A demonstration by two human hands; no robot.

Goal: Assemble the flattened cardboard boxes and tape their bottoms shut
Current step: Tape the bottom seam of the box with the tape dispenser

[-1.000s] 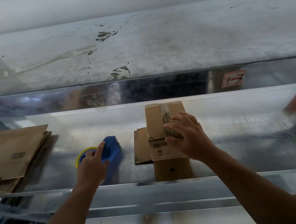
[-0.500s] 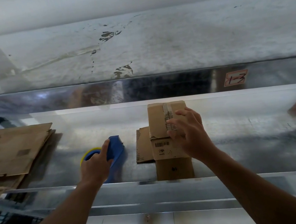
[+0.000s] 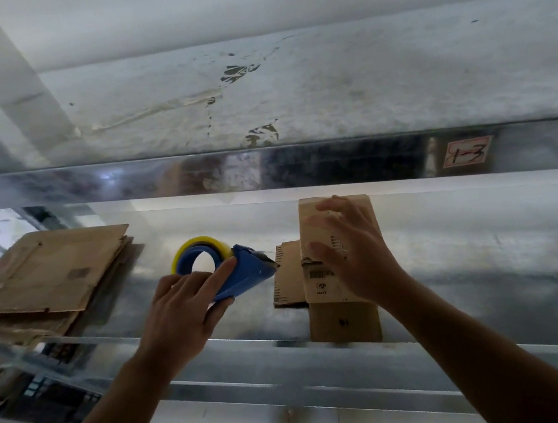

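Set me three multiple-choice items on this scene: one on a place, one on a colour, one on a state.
1. The dispenser is: A. between the cardboard stack and the box; B. right of the box; C. on the stack.
2. The tape roll is: A. red; B. yellow; C. green.
3. The left hand: A. hangs idle; B. presses the box; C. holds the dispenser.
Key: 1 A, the stack lies to its left and the box to its right. 2 B, a yellow rim shows above the blue body. 3 C, its fingers and thumb close round the dispenser.
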